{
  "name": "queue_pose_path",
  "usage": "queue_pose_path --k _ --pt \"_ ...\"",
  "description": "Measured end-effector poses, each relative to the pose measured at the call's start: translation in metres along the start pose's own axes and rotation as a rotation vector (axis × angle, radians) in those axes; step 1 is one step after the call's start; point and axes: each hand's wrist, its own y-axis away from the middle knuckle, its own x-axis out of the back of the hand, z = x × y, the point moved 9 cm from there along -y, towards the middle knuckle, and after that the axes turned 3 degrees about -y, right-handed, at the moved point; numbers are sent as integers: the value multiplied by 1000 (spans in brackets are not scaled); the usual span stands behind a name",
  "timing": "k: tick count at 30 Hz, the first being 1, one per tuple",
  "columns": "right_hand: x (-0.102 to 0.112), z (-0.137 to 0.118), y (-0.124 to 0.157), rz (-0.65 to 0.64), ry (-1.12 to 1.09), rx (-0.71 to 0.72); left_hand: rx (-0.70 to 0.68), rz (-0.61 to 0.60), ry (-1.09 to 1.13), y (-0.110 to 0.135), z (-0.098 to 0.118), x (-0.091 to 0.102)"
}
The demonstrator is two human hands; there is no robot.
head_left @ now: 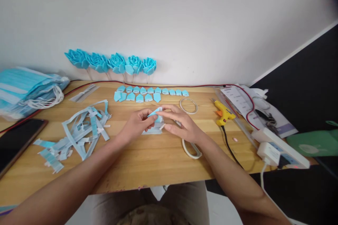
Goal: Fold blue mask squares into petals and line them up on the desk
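My left hand (139, 123) pinches a small folded piece of light blue mask fabric (159, 111) between thumb and fingers. Against the same piece lie the fingers of my right hand (182, 123), its thumb lower and a little apart. A small white bit (162, 126) shows at the right thumb tip; what it is I cannot make out. Beneath the hands is a flat pale blue pleated piece (152, 130), partly hidden. Beyond them, folded blue petals (139, 97) sit in two rows. A white tape roll (191, 150) lies partly under my right forearm.
Several blue fabric flowers (117, 63) on stems lean on the wall. Left are cut strips (79, 130), a pack of masks (23, 88) and a phone (18, 144). Another tape ring (188, 105), a yellow glue gun (224, 113) and a power strip (282, 147) are right.
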Motion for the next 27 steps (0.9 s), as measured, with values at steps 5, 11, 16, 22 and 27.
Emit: queue_pose_path --k 5,11,16,22,27 --pt "2 -8 0 28 116 99 15 -14 67 1 0 -2" --pt "3 -19 1 60 327 254 20 -18 140 0 -1 -1" --pt "1 -21 2 38 345 263 26 -17 169 -1 -5 -2" --pt "7 -13 1 32 198 141 26 -8 157 0 -4 -1" --pt "3 -3 1 -24 27 19 -11 -23 129 0 -1 -1"
